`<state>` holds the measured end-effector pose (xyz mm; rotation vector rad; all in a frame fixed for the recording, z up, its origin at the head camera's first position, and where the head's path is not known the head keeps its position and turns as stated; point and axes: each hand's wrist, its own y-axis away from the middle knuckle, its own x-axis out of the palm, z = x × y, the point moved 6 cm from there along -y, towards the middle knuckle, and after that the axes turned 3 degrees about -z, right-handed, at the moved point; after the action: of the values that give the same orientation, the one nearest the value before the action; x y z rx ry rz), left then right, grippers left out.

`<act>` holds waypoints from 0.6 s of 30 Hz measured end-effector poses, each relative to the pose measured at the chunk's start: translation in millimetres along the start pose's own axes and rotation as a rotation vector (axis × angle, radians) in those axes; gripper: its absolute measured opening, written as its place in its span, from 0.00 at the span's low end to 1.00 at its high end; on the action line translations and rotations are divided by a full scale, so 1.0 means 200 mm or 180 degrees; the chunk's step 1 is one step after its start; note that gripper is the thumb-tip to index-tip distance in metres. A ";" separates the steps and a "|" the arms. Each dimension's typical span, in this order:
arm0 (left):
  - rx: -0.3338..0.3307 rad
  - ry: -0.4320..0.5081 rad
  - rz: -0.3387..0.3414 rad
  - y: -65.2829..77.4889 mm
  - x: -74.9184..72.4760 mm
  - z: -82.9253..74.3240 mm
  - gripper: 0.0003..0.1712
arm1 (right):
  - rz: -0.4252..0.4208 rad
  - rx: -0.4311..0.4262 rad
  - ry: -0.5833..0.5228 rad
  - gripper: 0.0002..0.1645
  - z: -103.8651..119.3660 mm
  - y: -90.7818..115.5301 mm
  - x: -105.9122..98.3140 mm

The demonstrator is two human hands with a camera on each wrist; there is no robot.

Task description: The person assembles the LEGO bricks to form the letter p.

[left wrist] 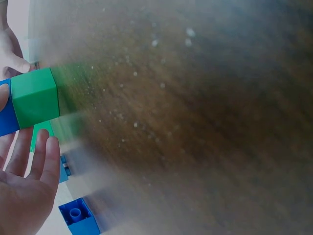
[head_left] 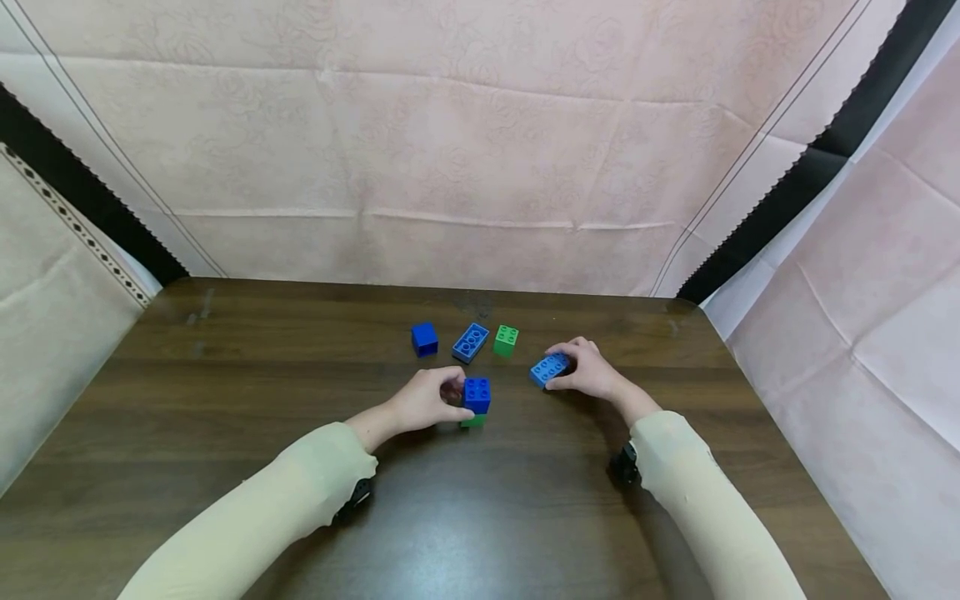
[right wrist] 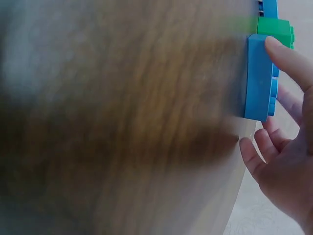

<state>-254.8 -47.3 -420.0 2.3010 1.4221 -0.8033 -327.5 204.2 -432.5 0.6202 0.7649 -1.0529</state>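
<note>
In the head view my left hand (head_left: 422,402) pinches a square blue brick (head_left: 477,396) between thumb and fingers. Under that brick sits a green brick (head_left: 473,422), and the left wrist view shows the two joined, the green brick (left wrist: 35,98) being lowest. To the right, my right hand (head_left: 590,372) grips a longer light-blue brick (head_left: 547,369), studs up. Its thumb presses one end of the light-blue brick (right wrist: 258,78) in the right wrist view; the fingertips on the far side are partly hidden.
Beyond the hands, a square blue brick (head_left: 424,340) lies on its side, its hollow underside visible in the left wrist view. Beside it are a longer blue brick (head_left: 470,342) and a green brick (head_left: 506,340). The brown wooden table (head_left: 225,392) ends at a pale cloth (head_left: 450,167).
</note>
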 end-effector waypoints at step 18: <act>0.0097 0.0010 -0.0027 0.00 0.00 0.00 0.16 | 0.0048 -0.0170 0.0063 0.22 0.08 -0.01 0.06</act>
<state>-255.5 -46.9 -420.7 2.3211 1.4315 -0.8299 -321.3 185.9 -433.5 0.5907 0.8021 -1.0105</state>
